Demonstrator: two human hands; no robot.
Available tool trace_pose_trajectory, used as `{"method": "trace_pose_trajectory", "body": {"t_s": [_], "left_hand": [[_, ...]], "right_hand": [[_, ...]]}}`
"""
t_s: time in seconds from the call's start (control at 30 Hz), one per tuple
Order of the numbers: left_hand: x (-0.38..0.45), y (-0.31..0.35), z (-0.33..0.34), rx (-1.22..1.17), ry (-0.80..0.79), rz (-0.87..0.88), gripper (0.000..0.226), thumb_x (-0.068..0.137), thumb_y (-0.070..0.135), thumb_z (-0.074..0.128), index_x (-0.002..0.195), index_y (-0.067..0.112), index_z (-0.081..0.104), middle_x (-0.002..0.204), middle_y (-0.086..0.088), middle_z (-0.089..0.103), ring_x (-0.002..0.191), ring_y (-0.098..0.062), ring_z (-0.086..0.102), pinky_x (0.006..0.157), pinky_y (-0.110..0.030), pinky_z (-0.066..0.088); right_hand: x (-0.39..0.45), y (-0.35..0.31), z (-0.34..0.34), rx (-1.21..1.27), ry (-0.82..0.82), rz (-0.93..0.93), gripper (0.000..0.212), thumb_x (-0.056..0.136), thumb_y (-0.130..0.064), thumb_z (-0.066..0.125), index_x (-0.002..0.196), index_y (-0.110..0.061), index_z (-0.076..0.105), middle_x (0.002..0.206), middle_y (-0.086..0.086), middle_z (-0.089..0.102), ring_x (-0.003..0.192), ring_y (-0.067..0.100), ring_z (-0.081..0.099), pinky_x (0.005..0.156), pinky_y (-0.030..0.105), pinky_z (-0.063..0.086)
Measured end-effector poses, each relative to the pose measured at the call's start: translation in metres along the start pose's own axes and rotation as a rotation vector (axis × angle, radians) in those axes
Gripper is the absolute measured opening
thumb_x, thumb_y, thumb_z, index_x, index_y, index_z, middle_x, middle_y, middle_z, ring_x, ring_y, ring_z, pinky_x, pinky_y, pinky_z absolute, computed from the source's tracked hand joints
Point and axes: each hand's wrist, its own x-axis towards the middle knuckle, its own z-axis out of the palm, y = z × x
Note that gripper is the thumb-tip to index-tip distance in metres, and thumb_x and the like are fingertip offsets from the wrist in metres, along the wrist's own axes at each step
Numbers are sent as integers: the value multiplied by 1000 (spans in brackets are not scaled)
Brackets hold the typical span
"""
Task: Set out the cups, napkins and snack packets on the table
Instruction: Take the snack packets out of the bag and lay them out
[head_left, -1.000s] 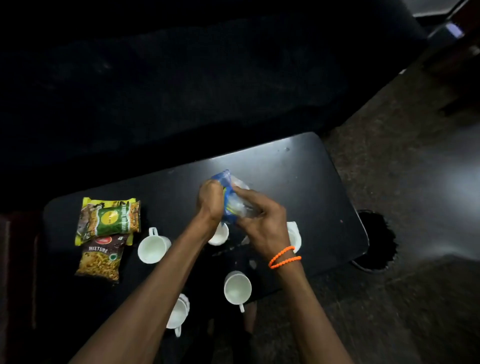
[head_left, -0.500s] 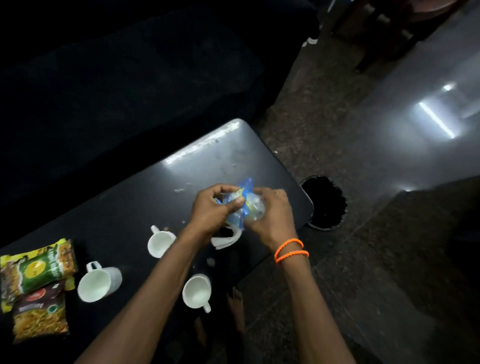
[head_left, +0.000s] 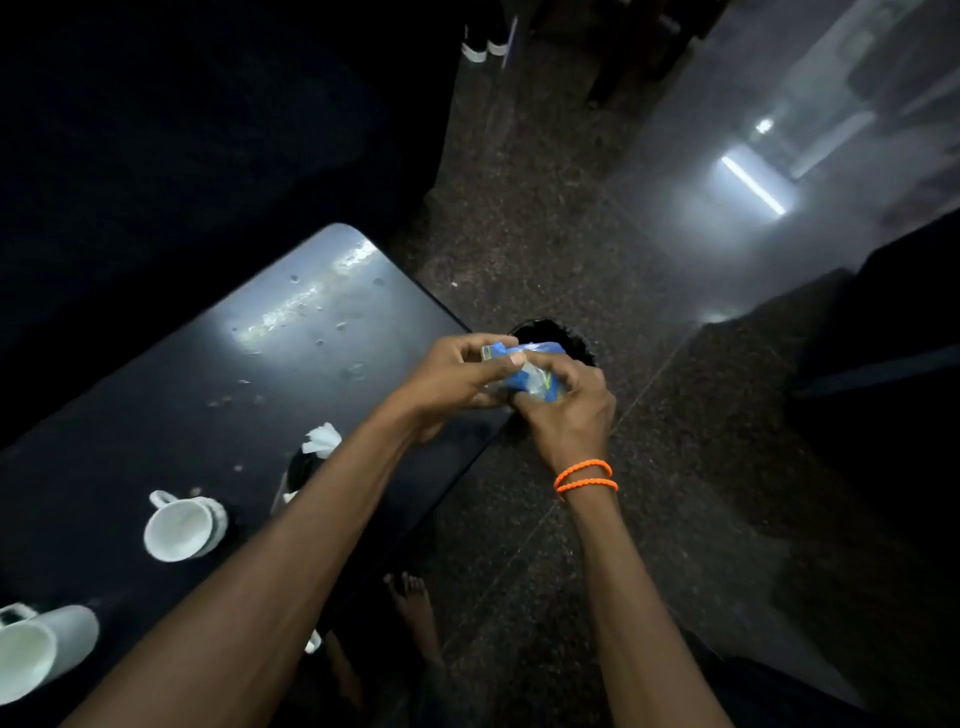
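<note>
Now both hands, left (head_left: 452, 376) and right (head_left: 563, 410), crumple the blue wrapper (head_left: 524, 371) past the table (head_left: 291, 322) edge, above the bin (head_left: 550, 338); napkin (head_left: 322, 439) and cups (head_left: 184, 527) lie behind the fingers.

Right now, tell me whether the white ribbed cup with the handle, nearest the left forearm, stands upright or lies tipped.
Tipped. The white ribbed cup lies on its side on the black table, its open mouth facing the camera.
</note>
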Motion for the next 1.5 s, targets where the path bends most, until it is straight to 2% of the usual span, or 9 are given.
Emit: {"method": "trace_pose_trajectory", "body": {"t_s": [0.1, 0.3, 0.43, 0.53, 0.63, 0.83, 0.93, 1.17, 1.5], "left_hand": [[20, -5, 26, 197, 228, 80, 23, 85, 15, 86, 102, 3, 75, 91, -14, 74, 69, -15, 72, 55, -32, 63], [67, -1, 78, 278, 196, 183, 17, 87, 9, 81, 102, 13, 74, 93, -11, 75, 84, -23, 66, 89, -61, 61], [107, -1, 100, 539, 174, 182, 50, 87, 17, 83, 133, 7, 66, 127, -11, 73, 114, -23, 69, 107, -41, 53], [122, -10, 98, 684, 227, 128, 63, 90, 23, 79, 147, 8, 56, 148, -13, 63, 137, -26, 59, 114, -36, 45], [120, -23, 82, 682, 319, 129, 53, 92, 27, 76, 141, 11, 63, 140, -11, 68, 132, -24, 63, 108, -29, 47], [90, -37, 35, 531, 467, 132, 32, 94, 23, 73, 125, 15, 72, 117, -3, 75, 108, -17, 69, 101, -31, 54], [70, -32, 16, 393, 504, 145, 28, 94, 17, 72, 122, 14, 72, 111, -4, 76, 105, -21, 72, 99, -44, 60], [-10, -2, -62, -156, 704, 258, 19, 97, 4, 67, 115, 7, 72, 88, -5, 73, 81, -19, 75, 79, -32, 66], [-186, -27, -234, -402, 1087, 334, 18, 97, -1, 63, 104, 14, 71, 87, -5, 75, 72, -13, 72, 62, -21, 58]], "right_hand": [[6, 17, -11, -85, -31, -43, 51, 66, -18, 89, 115, -23, 77, 98, 7, 75, 96, 22, 62, 85, 35, 52], [51, 60, -30, -74, 110, -115, 75, 67, -4, 74, 139, -13, 56, 128, 11, 69, 107, 34, 64, 97, 40, 51], [89, 99, -22, -289, 129, -116, 78, 77, -3, 69, 152, -10, 47, 134, 19, 62, 114, 42, 57, 97, 47, 49], [109, 139, -11, -550, -167, -32, 97, 83, -10, 75, 163, -28, 24, 166, 14, 27, 151, 39, 28, 112, 57, 43], [112, 169, -2, -604, -271, 66, 106, 83, -18, 80, 163, -38, 13, 173, 5, 5, 159, 37, 7, 115, 62, 36], [87, 178, 18, -327, -265, 146, 95, 84, -9, 77, 163, -23, 25, 170, 16, 20, 156, 35, 26, 124, 41, 29], [79, 152, 31, -254, -299, 149, 87, 85, -6, 76, 160, -12, 32, 164, 19, 33, 152, 34, 35, 121, 34, 30], [66, 16, 87, -38, -226, -61, 78, 76, 5, 70, 150, -2, 48, 144, 24, 56, 130, 39, 57, 115, 41, 42], [-43, -172, 213, 257, -450, -294, 70, 78, 2, 66, 143, -21, 54, 128, 6, 63, 94, 20, 69, 68, 14, 54]]}}
